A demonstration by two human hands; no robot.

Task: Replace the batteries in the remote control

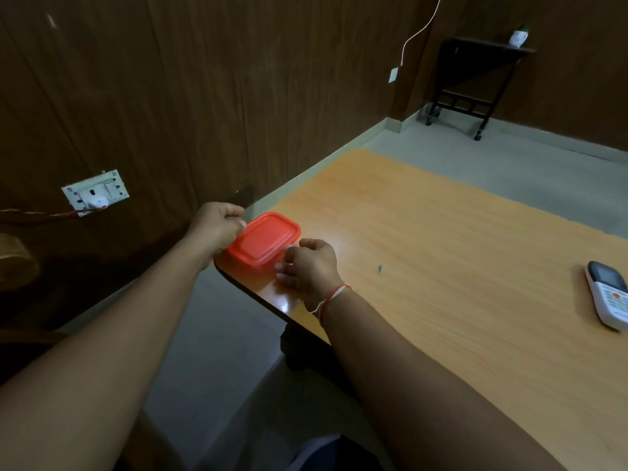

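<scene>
A small box with a red lid (264, 240) sits at the near left corner of the wooden table (441, 253). My left hand (217, 229) grips the lid's left edge with its fingers curled. My right hand (307, 266) rests against the box's right side, fingers bent around it. A white remote control (608, 294) with a dark screen and a red button lies face up at the table's right edge, far from both hands. No batteries are visible.
A dark wood-panelled wall runs along the left with a white socket plate (97, 192) and a plugged-in cord. A black wheeled stand (472, 83) stands in the far corner. Grey floor shows below the table edge.
</scene>
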